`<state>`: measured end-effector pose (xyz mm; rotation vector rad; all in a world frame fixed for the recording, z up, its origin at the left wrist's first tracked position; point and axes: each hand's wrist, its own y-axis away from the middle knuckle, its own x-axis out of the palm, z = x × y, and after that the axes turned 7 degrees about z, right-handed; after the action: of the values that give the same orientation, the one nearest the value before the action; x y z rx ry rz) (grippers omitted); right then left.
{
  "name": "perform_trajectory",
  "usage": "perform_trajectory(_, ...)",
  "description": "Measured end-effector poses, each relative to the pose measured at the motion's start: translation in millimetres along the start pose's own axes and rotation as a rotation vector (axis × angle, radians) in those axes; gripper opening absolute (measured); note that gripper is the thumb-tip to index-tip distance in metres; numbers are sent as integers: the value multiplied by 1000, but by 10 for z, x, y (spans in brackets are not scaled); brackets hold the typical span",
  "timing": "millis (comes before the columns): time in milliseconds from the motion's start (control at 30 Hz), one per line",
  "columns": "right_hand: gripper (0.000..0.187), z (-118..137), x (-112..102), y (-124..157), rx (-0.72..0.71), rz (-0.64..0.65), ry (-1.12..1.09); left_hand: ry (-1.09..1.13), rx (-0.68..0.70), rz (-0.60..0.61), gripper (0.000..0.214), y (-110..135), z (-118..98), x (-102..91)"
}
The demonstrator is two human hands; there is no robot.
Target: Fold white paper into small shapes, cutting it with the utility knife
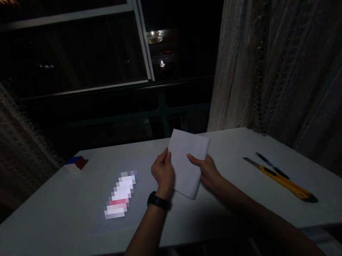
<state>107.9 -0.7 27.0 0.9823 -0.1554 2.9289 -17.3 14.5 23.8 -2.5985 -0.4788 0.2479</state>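
the flat, folded packet of matte white paper (pixel 186 169) is held up between both hands, above the middle of the white, smooth, rectangular tabletop (pixel 50 213). the left hand (pixel 162 172) has its fingers curled closed, pinching the left edge; the right hand (pixel 209 169) grips the opposite edge, its thumb pressed flat on the face and its other fingers mostly hidden behind. as far as one can judge, folding is already done at least in part, since the sheet looks layered with a softly rounded lower corner; whether any creasing is left cannot be told. the yellow plastic utility knife with a bare metal blade (pixel 285 183) lies out of hand at right, near a slim black pen-like object (pixel 272 165). at far left sits a glossy blue, white and red cube (pixel 74 163).
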Motion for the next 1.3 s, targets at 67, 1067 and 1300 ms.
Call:
perform_trajectory(67, 43, -11, -16, -11, 3, -26, 8, 2, -19, -3, 28, 1, -5, -3)
perform_trajectory(1067, 38, -40, -97, -73, -51, -46, 12, 272, -136, 22, 32, -43, -13, 12)
perform_trajectory(1300, 38, -23, -74, -61, -51, -43, 14, 281, -128, 35, 33, -47, 9, 11)
